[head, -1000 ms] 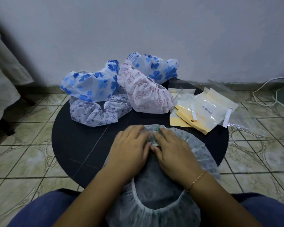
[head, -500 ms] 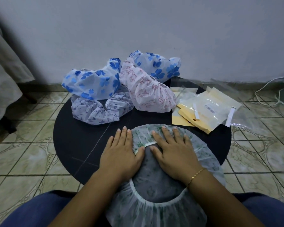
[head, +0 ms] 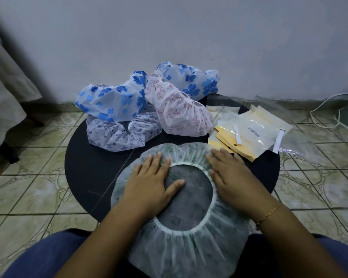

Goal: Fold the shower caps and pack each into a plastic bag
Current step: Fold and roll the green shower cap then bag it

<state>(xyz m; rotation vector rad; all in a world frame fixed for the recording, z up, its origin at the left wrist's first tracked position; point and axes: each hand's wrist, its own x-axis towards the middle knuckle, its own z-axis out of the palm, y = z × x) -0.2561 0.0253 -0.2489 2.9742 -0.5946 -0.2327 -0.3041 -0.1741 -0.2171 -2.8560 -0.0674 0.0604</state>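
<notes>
Hands, left (head: 149, 185) and right (head: 232, 177), flat and empty, spread a green-printed white shower cap (head: 181, 245) on the table (head: 84, 167); even outward strokes probably suit folding.

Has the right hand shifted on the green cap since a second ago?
Yes. The right hand has slid rightward across the green cap, away from the left hand and closer to the yellow packets.

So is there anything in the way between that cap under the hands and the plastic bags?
Nothing visible is. The green cap lies flat under the left hand and right hand, and the plastic bags sit just past its far right edge on the table. The other caps sit farther left.
</notes>
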